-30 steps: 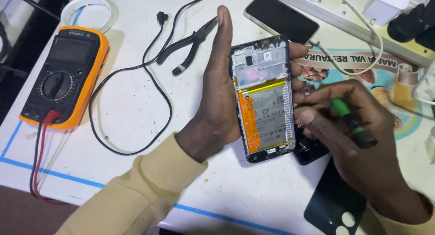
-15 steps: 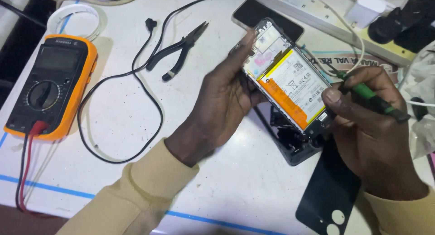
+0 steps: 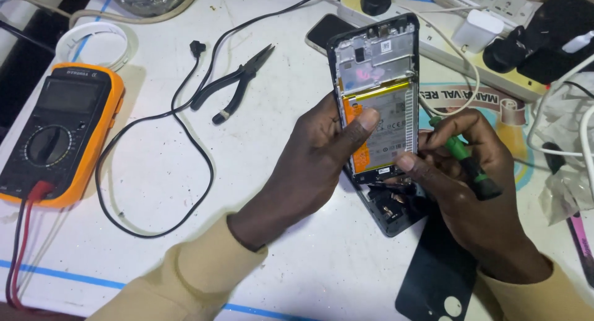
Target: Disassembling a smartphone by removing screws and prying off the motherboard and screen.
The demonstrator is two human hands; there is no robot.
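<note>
My left hand [image 3: 312, 166] grips an opened phone [image 3: 378, 79] upright above the white table, its back off so the battery and silver frame show; the thumb presses on the battery. My right hand [image 3: 470, 185] holds a green-handled screwdriver [image 3: 467, 163] and its thumb touches the phone's lower right edge. Under both hands lies a dark phone part [image 3: 393, 206], and a black back cover [image 3: 436, 277] rests by my right wrist.
An orange multimeter [image 3: 59, 132] with red leads sits at the left. Black pliers [image 3: 235, 82] and a looping black cable [image 3: 185, 141] lie mid-table. Another phone [image 3: 322, 30], a white power strip [image 3: 489, 61] with plugs and a white ring [image 3: 93, 45] line the far edge.
The opened phone has swung from a tilt to nearly upright, and my left thumb has come onto its battery. My right hand with the screwdriver has moved in against the phone's lower edge.
</note>
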